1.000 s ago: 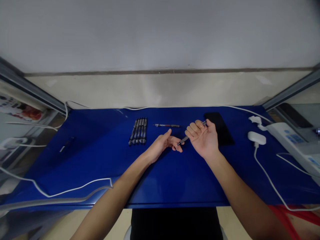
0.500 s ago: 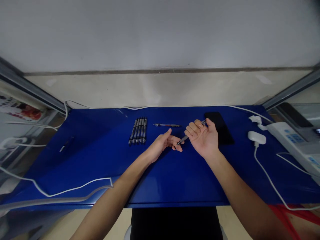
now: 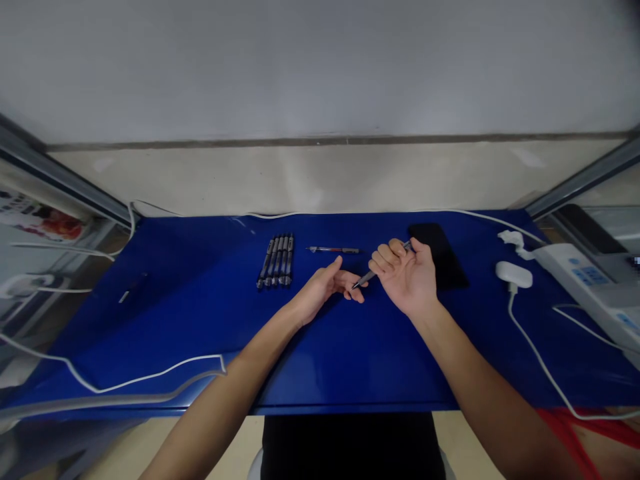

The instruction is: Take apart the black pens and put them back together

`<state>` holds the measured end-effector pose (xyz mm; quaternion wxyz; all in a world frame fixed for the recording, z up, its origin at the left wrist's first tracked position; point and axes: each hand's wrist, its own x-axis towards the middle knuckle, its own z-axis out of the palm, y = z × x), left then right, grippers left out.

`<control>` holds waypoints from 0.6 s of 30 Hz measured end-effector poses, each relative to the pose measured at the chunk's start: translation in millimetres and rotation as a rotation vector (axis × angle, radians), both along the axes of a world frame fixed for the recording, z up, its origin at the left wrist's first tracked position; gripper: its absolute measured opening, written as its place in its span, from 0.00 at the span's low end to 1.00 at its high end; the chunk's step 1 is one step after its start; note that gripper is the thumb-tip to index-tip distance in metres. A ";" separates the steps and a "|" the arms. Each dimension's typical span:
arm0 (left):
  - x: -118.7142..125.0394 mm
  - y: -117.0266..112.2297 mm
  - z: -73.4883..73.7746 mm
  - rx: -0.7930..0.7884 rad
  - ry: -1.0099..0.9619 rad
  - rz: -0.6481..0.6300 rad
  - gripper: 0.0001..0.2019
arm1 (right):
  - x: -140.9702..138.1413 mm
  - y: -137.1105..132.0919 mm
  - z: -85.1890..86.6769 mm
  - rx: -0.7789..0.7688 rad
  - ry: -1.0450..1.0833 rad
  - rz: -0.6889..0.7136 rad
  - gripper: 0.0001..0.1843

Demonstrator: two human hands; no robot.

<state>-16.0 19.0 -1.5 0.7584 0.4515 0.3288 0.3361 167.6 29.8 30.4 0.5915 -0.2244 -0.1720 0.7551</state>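
My right hand (image 3: 404, 270) is closed around a grey pen (image 3: 367, 277), its thumb up by the pen's upper end. The pen slants down to the left, and its dark tip lies over the fingers of my left hand (image 3: 331, 287). That hand is open, thumb raised and fingers stretched toward the tip. Behind the hands, a single pen (image 3: 333, 250) with a clear barrel and grey grip lies crosswise on the blue table (image 3: 350, 353). Left of it, several similar pens (image 3: 276, 260) lie side by side in a row.
A black flat tablet-like object (image 3: 445, 257) lies behind my right hand. Farther right are a white charger (image 3: 514, 275) with its cable and a white power strip (image 3: 583, 273). A dark pen-like object (image 3: 133, 288) lies at the left. White cables (image 3: 150, 380) cross the left front edge.
Both hands and the pen stay almost in place. The upper end of the pen by my right thumb looks slightly different.
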 end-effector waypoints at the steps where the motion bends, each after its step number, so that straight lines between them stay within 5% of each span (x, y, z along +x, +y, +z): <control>1: 0.1 -0.1 0.1 -0.001 0.002 0.001 0.34 | 0.2 0.1 -0.3 0.001 -0.001 0.002 0.22; 18: 0.6 -0.5 -0.4 -0.010 0.004 0.010 0.35 | 0.7 0.1 0.1 -0.011 -0.011 -0.003 0.23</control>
